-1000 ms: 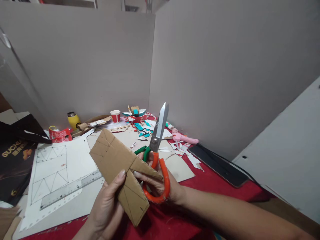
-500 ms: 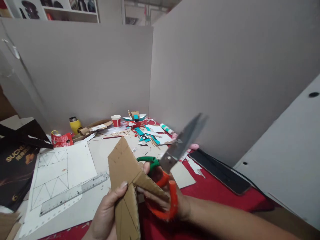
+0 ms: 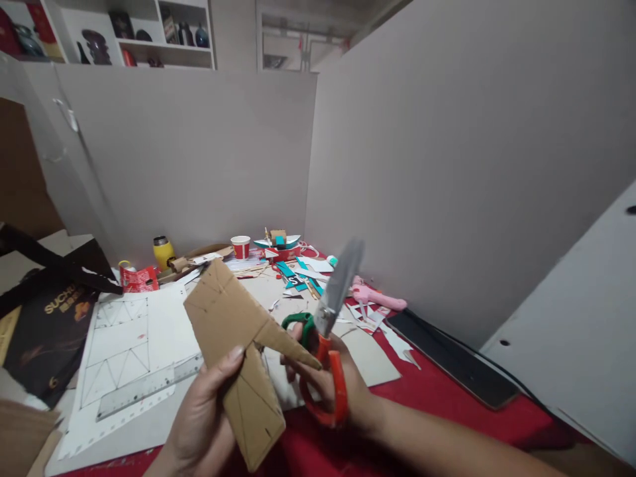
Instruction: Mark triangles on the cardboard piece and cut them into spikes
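A cut piece of brown cardboard (image 3: 226, 318) with pencil lines lies in my left hand (image 3: 203, 411), thumb on top and the fingers hidden beneath. A narrow cardboard strip (image 3: 288, 344) sticks out from its side toward the right. My right hand (image 3: 342, 377) is round the handles of a pair of scissors (image 3: 335, 298), one loop green and the other orange. The blades point up and away, pressed together and off the cardboard. Some right-hand fingers sit behind the strip; whether they touch it I cannot tell.
On the left lie a sheet with drawn triangles (image 3: 119, 344), a clear ruler (image 3: 149, 391) and a black box (image 3: 50, 324). Behind are a yellow bottle (image 3: 163, 253), a paper cup (image 3: 241, 248) and paper scraps (image 3: 298, 278). A pink glue gun (image 3: 380, 296) and a phone (image 3: 452, 361) lie right.
The cardboard has tilted leftward in my left hand and its lower end has come into view. The scissors have swung more upright. The camera view has shifted a little.
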Motion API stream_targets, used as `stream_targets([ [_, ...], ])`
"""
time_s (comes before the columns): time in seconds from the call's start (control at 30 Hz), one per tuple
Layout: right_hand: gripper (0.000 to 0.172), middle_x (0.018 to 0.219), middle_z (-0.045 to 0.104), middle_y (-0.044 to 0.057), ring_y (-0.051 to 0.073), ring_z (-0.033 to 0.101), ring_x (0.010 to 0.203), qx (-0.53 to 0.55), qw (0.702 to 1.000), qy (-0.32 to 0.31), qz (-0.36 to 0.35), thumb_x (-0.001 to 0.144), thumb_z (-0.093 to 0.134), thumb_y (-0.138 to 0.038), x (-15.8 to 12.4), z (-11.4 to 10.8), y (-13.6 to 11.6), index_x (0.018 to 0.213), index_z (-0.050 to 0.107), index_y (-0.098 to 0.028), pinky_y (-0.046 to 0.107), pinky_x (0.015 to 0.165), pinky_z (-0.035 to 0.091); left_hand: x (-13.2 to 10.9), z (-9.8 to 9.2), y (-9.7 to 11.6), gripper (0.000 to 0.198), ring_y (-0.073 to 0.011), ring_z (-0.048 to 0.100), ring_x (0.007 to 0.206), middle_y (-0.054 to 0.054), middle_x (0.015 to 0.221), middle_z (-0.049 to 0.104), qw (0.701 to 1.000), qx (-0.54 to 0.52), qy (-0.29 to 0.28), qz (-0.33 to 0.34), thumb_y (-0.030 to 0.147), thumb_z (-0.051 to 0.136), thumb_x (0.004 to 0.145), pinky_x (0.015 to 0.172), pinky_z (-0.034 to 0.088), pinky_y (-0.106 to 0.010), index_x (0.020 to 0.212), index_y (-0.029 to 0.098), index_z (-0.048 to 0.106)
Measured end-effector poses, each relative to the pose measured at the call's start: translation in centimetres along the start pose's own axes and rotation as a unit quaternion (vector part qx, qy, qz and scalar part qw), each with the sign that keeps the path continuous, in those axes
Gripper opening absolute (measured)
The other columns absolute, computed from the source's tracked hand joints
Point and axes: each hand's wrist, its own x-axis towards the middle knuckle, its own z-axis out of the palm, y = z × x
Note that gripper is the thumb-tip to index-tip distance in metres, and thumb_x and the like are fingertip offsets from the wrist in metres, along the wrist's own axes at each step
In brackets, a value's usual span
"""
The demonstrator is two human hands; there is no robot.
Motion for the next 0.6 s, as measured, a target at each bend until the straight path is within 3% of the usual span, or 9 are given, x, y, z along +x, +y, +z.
stream_targets([
  [0.03, 0.041, 0.072, 0.054, -0.003, 0.011, 0.05, 0.058, -0.002, 1.0, -0.008, 0.0, 0.07, 0.077, -0.05, 0.2, -0.1, 0.4, 0.085, 0.052, -0.021, 0.022, 0.053, 0.044, -0.2, 0.1, 0.7, 0.049, -0.0275, 0.074, 0.08, -0.013, 0.093, 0.078, 0.999, 0.004, 0.032, 0.032, 0.01, 0.066, 0.078, 0.083, 0.059, -0.042, 0.126, 0.011, 0.058],
  [0.13, 0.036, 0.059, 0.042, -0.007, 0.007, 0.036, 0.047, -0.099, 0.989, -0.09, 0.06, 0.085, 0.061, -0.054, 0.6, -0.4, 0.6, 0.082, 0.046, -0.021, 0.018, 0.042, 0.033, -0.9, 0.2, 3.0, 0.043, -0.0213, 0.073, 0.065, -0.006, 0.078, 0.077, 0.984, 0.038, 0.103, 0.141, 0.009, 0.072, 0.071, 0.069, 0.062, -0.033, 0.113, 0.013, 0.065],
  [0.27, 0.04, 0.065, 0.039, -0.004, 0.01, 0.035, 0.055, -0.264, 0.942, -0.205, 0.029, 0.085, 0.059, -0.056, 1.0, -1.5, -0.9, 0.074, 0.044, -0.02, 0.02, 0.045, 0.035, -1.9, -0.1, 6.0, 0.044, -0.0173, 0.07, 0.058, -0.001, 0.072, 0.075, 0.949, 0.105, 0.117, 0.274, 0.012, 0.08, 0.063, 0.052, 0.058, -0.023, 0.106, 0.014, 0.068],
  [0.4, 0.04, 0.072, 0.045, 0.0, 0.014, 0.041, 0.062, -0.327, 0.921, -0.21, -0.012, 0.087, 0.052, -0.059, 1.1, -3.4, -1.8, 0.08, 0.05, -0.02, 0.023, 0.051, 0.04, -2.5, -0.2, 7.8, 0.048, -0.0162, 0.072, 0.075, 0.001, 0.083, 0.076, 0.906, 0.124, 0.114, 0.388, 0.013, 0.081, 0.066, 0.064, 0.059, -0.02, 0.112, 0.019, 0.067],
  [0.5, 0.039, 0.076, 0.051, 0.003, 0.016, 0.044, 0.065, -0.353, 0.909, -0.219, -0.03, 0.086, 0.053, -0.059, 0.8, -4.4, -1.9, 0.084, 0.054, -0.021, 0.025, 0.056, 0.042, -2.4, -0.3, 8.2, 0.051, -0.0173, 0.071, 0.083, -0.001, 0.092, 0.076, 0.892, 0.154, 0.109, 0.412, 0.015, 0.081, 0.067, 0.069, 0.059, -0.022, 0.116, 0.02, 0.066],
  [0.6, 0.041, 0.072, 0.05, 0.001, 0.015, 0.042, 0.063, -0.375, 0.884, -0.276, -0.052, 0.087, 0.05, -0.06, 0.3, -3.8, -2.1, 0.08, 0.055, -0.02, 0.025, 0.057, 0.04, -2.3, -0.5, 8.1, 0.052, -0.0197, 0.071, 0.088, -0.003, 0.094, 0.076, 0.884, 0.181, 0.109, 0.417, 0.018, 0.082, 0.066, 0.07, 0.058, -0.022, 0.116, 0.019, 0.067],
])
